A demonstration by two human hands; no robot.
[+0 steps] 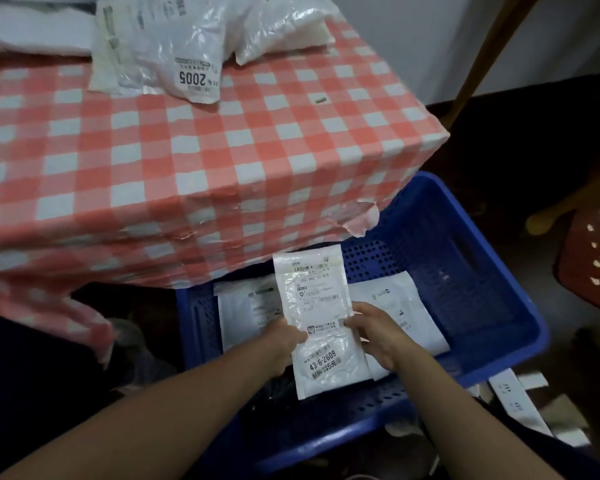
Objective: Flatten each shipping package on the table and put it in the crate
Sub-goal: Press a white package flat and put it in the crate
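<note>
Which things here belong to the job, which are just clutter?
Job: held package, left hand, right hand, blue crate, packages in crate, packages on table, checked table.
Clutter: red seat, wooden leg, white strips on floor.

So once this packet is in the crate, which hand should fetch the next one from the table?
Probably the left hand: it is nearer the table, and the waiting packages lie up-left of it. The right hand grips the packet's other edge, farther out over the crate.
</note>
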